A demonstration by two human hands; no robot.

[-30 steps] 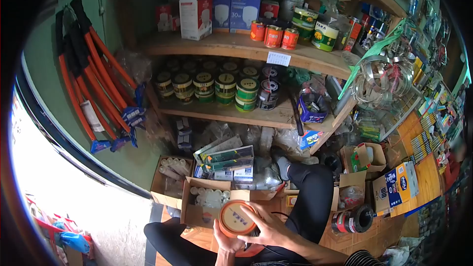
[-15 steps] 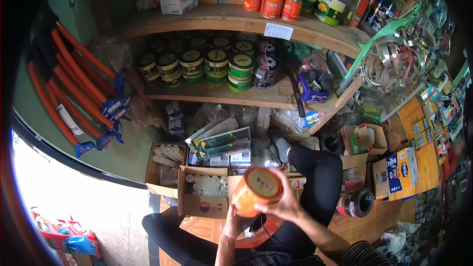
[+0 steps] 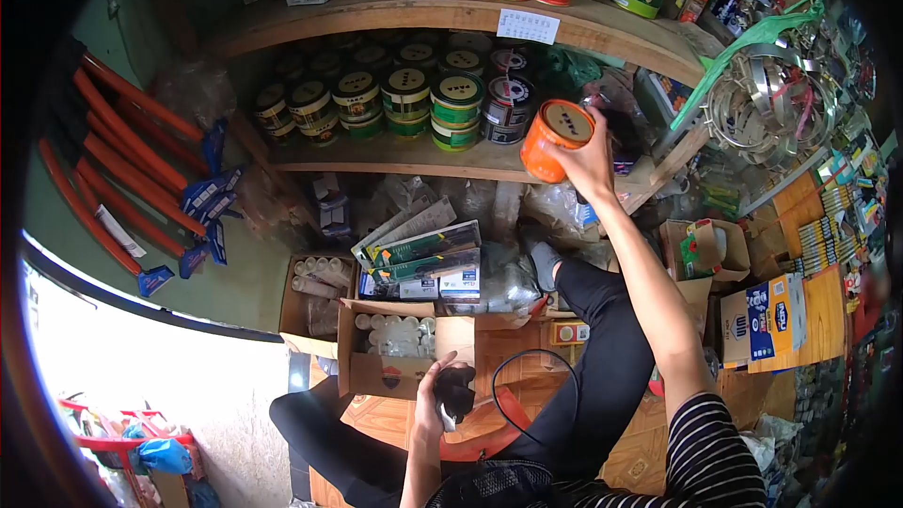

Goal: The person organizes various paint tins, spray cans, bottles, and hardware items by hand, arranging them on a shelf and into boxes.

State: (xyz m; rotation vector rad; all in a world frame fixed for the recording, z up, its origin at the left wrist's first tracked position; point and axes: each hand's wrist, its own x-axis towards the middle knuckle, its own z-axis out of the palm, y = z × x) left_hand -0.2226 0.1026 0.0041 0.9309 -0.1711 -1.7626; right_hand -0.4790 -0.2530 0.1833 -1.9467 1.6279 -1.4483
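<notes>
Grip of the right hand [image 3: 587,166] is clamped around the side of an orange can [image 3: 553,149], fingers spread, probably because it is wide. The can is tilted, lid up, at the front of the shelf [image 3: 404,162]; contact there is unclear. The left hand [image 3: 429,400], lower down, is closed on a black bundle [image 3: 456,391], perhaps cloth. Stacked cans [image 3: 457,115] stand two high, likely saving room, and a cardboard box [image 3: 384,379] sits near the left hand.

Pale green wall [image 3: 246,290] runs down the left of the frame beside wooden shelves [image 3: 395,162] across the upper middle, with orange-brown tiled floor [image 3: 635,459] at the bottom and harsh white light flooding the pale ground [image 3: 235,390] lower left.
</notes>
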